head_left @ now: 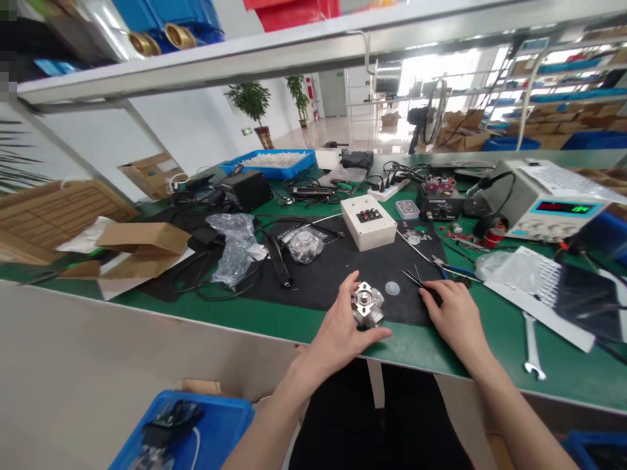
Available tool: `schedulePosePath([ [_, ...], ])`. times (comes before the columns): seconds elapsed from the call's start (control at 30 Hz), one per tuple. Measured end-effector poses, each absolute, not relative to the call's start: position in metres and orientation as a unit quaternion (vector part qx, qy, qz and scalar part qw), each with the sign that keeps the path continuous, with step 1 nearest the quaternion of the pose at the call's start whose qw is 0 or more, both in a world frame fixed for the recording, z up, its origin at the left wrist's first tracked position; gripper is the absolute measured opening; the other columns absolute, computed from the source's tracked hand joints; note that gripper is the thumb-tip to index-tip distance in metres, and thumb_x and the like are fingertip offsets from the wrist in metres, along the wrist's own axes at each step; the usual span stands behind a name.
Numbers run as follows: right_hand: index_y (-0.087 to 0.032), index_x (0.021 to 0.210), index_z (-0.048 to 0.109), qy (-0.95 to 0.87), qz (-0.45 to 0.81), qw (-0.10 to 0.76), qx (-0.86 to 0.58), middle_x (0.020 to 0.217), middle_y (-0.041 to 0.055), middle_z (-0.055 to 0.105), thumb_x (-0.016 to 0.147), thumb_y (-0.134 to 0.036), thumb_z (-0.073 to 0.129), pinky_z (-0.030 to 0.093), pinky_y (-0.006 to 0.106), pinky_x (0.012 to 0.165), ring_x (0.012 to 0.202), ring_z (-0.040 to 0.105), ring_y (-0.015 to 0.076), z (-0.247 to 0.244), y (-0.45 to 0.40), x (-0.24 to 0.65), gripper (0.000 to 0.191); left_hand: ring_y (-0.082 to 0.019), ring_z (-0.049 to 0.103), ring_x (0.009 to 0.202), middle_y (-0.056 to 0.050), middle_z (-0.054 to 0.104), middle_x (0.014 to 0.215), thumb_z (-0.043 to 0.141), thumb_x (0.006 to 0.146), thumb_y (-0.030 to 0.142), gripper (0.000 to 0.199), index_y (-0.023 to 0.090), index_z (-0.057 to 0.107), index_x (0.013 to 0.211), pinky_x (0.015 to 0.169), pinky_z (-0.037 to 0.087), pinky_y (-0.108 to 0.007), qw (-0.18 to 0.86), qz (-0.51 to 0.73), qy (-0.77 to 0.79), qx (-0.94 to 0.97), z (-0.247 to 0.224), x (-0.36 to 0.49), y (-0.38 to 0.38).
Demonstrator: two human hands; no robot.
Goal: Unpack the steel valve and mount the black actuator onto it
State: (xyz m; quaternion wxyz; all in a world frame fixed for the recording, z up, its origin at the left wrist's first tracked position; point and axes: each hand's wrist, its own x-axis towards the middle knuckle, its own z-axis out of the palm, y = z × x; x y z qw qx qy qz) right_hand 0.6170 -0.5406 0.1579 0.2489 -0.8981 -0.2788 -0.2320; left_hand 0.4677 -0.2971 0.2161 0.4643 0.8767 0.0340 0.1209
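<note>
My left hand [343, 323] curves around a silvery metal valve body [368, 304] near the table's front edge. The fingers rest along its left side, and the thumb stretches below it. A flat bolted face with a round centre looks up. In my right hand [453, 313], thumb and fingertips pinch dark, thin tweezers [411, 277] low over the black mat [323, 281]. Between the hands lies a small translucent round disc [392, 288], apart from both.
Behind the hands stands a beige switch box [368, 222]. Bubble wrap [230, 248] and a black cylindrical tool [277, 261] lie left. To the right are blue-handled pliers [453, 268], a wrench [532, 346] and a power supply [553, 202]. A shelf [274, 55] crosses overhead.
</note>
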Motion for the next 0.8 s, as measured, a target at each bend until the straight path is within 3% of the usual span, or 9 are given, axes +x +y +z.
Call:
schedulePosePath([
  [0.1,-0.017,0.110,0.078,-0.292,-0.241,0.266,-0.886,0.106,0.0135,0.077,0.106,-0.042,0.055,0.054,0.049,0.089,0.097,0.066,0.0334,0.155,-0.544,0.619,0.034,-0.029,0.067,0.127,-0.010,0.068,0.138,0.083,0.088,0.049,0.073,0.025,0.051,0.149,0.115,0.051,-0.046,0.496,0.140,0.101,0.851,0.214,0.473,-0.308],
  [0.17,-0.018,0.109,0.078,-0.296,-0.246,0.272,-0.882,0.106,0.0130,0.077,0.105,-0.047,0.055,0.054,0.050,0.088,0.097,0.066,0.0338,0.151,-0.547,0.623,0.037,-0.025,0.073,0.113,-0.007,0.074,0.125,0.084,0.087,0.043,0.060,0.024,0.060,0.139,0.106,0.056,-0.042,0.538,0.150,0.119,0.821,0.213,0.479,-0.311],
  [0.27,-0.020,0.109,0.078,-0.286,-0.248,0.278,-0.883,0.108,0.0115,0.077,0.105,-0.049,0.056,0.053,0.049,0.089,0.098,0.066,0.0333,0.151,-0.548,0.623,0.036,-0.023,0.074,0.109,-0.007,0.076,0.123,0.087,0.084,0.035,0.061,0.022,0.060,0.137,0.101,0.058,-0.037,0.617,0.153,0.099,0.765,0.215,0.487,-0.305],
  [0.43,-0.018,0.108,0.077,-0.267,-0.231,0.320,-0.879,0.106,0.0125,0.077,0.104,-0.037,0.061,0.053,0.050,0.090,0.098,0.064,0.0332,0.163,-0.544,0.611,0.026,-0.023,0.072,0.117,-0.011,0.073,0.131,0.091,0.081,0.030,0.075,0.021,0.049,0.142,0.104,0.058,-0.037,0.675,0.085,0.003,0.733,0.233,0.523,-0.270],
  [0.63,-0.019,0.107,0.077,-0.252,-0.249,0.354,-0.866,0.104,0.0116,0.077,0.103,-0.028,0.064,0.054,0.050,0.087,0.098,0.065,0.0322,0.170,-0.536,0.611,0.017,-0.026,0.071,0.123,-0.013,0.072,0.135,0.095,0.074,0.030,0.082,0.021,0.051,0.143,0.106,0.057,-0.040,0.650,-0.086,-0.067,0.753,0.249,0.586,-0.239],
  [0.8,-0.020,0.107,0.075,-0.210,-0.304,0.418,-0.830,0.104,0.0112,0.077,0.105,-0.021,0.059,0.056,0.047,0.090,0.100,0.067,0.0282,0.192,-0.533,0.596,0.016,-0.032,0.068,0.130,-0.015,0.068,0.143,0.093,0.075,0.042,0.082,0.019,0.052,0.142,0.113,0.054,-0.049,0.620,-0.132,-0.049,0.772,0.242,0.593,-0.239],
])
